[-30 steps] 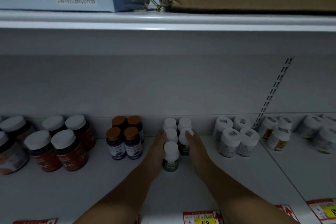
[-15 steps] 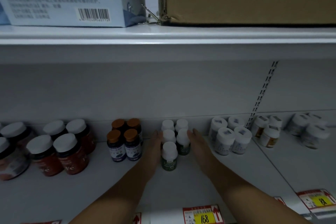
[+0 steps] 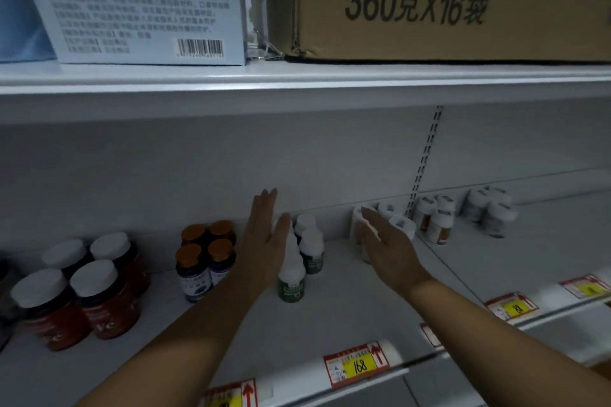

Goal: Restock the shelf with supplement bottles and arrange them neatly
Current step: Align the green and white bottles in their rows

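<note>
With your left hand and right hand flat and empty either side of the small white-capped green-labelled plastic bottles mid-shelf, grasp their light, probably slick, tippy bodies low.

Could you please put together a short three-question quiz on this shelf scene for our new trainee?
1. True or false: the left hand holds a bottle.
2. What colour are the labels of the white-capped bottles between the hands?
3. What does the right hand partly cover: A) orange-capped bottles, B) white bottles, C) the cardboard box?

Key: 1 false, its fingers are straight; 2 green; 3 B.
</note>
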The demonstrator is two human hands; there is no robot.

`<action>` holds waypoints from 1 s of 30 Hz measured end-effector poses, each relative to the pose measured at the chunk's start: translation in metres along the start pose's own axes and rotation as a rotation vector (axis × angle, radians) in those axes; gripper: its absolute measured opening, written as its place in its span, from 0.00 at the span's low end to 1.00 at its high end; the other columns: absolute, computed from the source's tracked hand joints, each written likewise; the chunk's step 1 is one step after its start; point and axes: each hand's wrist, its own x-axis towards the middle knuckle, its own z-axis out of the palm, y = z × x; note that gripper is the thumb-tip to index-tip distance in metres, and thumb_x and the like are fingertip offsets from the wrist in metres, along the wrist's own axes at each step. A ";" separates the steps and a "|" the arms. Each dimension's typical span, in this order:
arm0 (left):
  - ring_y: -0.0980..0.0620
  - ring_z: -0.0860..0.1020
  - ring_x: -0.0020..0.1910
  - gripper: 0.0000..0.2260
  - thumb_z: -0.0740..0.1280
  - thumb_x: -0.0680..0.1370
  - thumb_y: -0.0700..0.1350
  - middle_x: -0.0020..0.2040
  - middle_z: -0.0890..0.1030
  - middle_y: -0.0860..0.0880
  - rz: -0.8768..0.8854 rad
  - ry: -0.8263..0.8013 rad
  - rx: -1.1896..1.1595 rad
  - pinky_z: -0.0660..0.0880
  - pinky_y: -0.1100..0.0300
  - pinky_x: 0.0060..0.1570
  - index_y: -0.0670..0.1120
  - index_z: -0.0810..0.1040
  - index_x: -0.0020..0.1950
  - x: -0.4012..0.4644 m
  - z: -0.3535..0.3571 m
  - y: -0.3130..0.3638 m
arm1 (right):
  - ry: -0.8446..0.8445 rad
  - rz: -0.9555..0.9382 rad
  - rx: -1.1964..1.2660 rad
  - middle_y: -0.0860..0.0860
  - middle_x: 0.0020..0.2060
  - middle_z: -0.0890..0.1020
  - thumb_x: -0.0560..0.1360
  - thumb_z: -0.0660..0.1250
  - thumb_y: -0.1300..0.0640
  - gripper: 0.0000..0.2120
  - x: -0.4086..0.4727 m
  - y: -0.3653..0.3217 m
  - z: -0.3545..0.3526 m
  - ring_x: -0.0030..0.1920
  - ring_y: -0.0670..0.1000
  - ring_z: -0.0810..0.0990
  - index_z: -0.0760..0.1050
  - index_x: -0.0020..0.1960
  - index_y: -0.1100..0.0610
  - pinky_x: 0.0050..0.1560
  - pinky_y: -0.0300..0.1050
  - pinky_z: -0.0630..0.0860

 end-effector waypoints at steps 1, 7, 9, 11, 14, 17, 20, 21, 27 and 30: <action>0.58 0.45 0.76 0.21 0.53 0.81 0.50 0.77 0.49 0.56 0.006 -0.053 0.073 0.44 0.66 0.70 0.56 0.53 0.75 0.003 0.004 0.001 | -0.014 -0.017 -0.101 0.48 0.70 0.69 0.78 0.59 0.48 0.24 -0.003 0.002 -0.007 0.69 0.46 0.67 0.63 0.73 0.52 0.61 0.32 0.58; 0.57 0.44 0.77 0.24 0.53 0.81 0.53 0.78 0.48 0.54 0.081 -0.262 0.336 0.46 0.57 0.74 0.53 0.54 0.76 0.005 0.032 0.012 | -0.010 0.012 -0.297 0.49 0.75 0.61 0.79 0.58 0.48 0.26 -0.012 0.026 -0.043 0.74 0.49 0.58 0.59 0.74 0.53 0.73 0.43 0.57; 0.59 0.45 0.76 0.23 0.54 0.81 0.52 0.77 0.49 0.56 0.109 -0.267 0.321 0.46 0.58 0.74 0.52 0.54 0.76 0.003 0.045 0.020 | 0.003 0.044 -0.268 0.48 0.74 0.61 0.79 0.57 0.47 0.26 -0.009 0.038 -0.053 0.74 0.50 0.60 0.59 0.74 0.52 0.72 0.45 0.59; 0.63 0.46 0.74 0.24 0.54 0.80 0.54 0.76 0.51 0.58 0.164 -0.253 0.329 0.47 0.57 0.76 0.52 0.54 0.76 0.006 0.060 0.025 | 0.019 0.052 -0.200 0.48 0.74 0.62 0.79 0.58 0.46 0.26 0.000 0.052 -0.061 0.73 0.50 0.61 0.59 0.74 0.51 0.71 0.44 0.61; 0.65 0.51 0.71 0.24 0.57 0.80 0.53 0.75 0.57 0.56 0.170 -0.196 0.338 0.49 0.65 0.72 0.51 0.57 0.75 0.010 0.090 0.030 | 0.009 0.062 -0.071 0.49 0.73 0.64 0.79 0.58 0.48 0.24 0.017 0.079 -0.075 0.72 0.50 0.64 0.60 0.73 0.52 0.68 0.43 0.63; 0.60 0.61 0.69 0.22 0.60 0.80 0.44 0.71 0.64 0.55 0.075 -0.141 0.285 0.52 0.76 0.63 0.46 0.61 0.73 0.016 0.124 0.038 | -0.050 0.110 0.035 0.49 0.73 0.64 0.78 0.59 0.48 0.25 0.033 0.109 -0.087 0.71 0.51 0.66 0.59 0.74 0.51 0.67 0.42 0.63; 0.58 0.67 0.61 0.19 0.62 0.78 0.39 0.65 0.66 0.56 -0.079 -0.141 0.220 0.61 0.77 0.54 0.43 0.66 0.70 0.020 0.152 0.036 | -0.139 0.168 0.085 0.49 0.72 0.64 0.78 0.62 0.50 0.28 0.049 0.135 -0.093 0.71 0.51 0.64 0.58 0.74 0.53 0.65 0.41 0.62; 0.56 0.69 0.61 0.20 0.64 0.78 0.40 0.66 0.69 0.54 -0.153 -0.147 0.210 0.64 0.72 0.54 0.43 0.67 0.69 0.019 0.159 0.031 | -0.173 0.198 0.129 0.50 0.71 0.65 0.77 0.64 0.52 0.29 0.054 0.141 -0.094 0.71 0.52 0.65 0.58 0.74 0.54 0.64 0.42 0.63; 0.52 0.74 0.61 0.20 0.66 0.74 0.49 0.60 0.76 0.53 -0.336 -0.142 0.316 0.70 0.59 0.59 0.50 0.70 0.66 0.011 0.190 0.002 | -0.264 0.138 0.016 0.40 0.42 0.81 0.70 0.68 0.50 0.08 0.074 0.162 -0.078 0.42 0.41 0.78 0.75 0.48 0.43 0.44 0.46 0.76; 0.57 0.75 0.57 0.17 0.68 0.72 0.53 0.53 0.77 0.57 -0.323 -0.098 0.229 0.66 0.66 0.53 0.53 0.74 0.60 0.013 0.201 0.005 | -0.288 0.027 -0.053 0.42 0.26 0.74 0.68 0.71 0.51 0.13 0.076 0.152 -0.076 0.29 0.36 0.69 0.68 0.31 0.44 0.32 0.35 0.64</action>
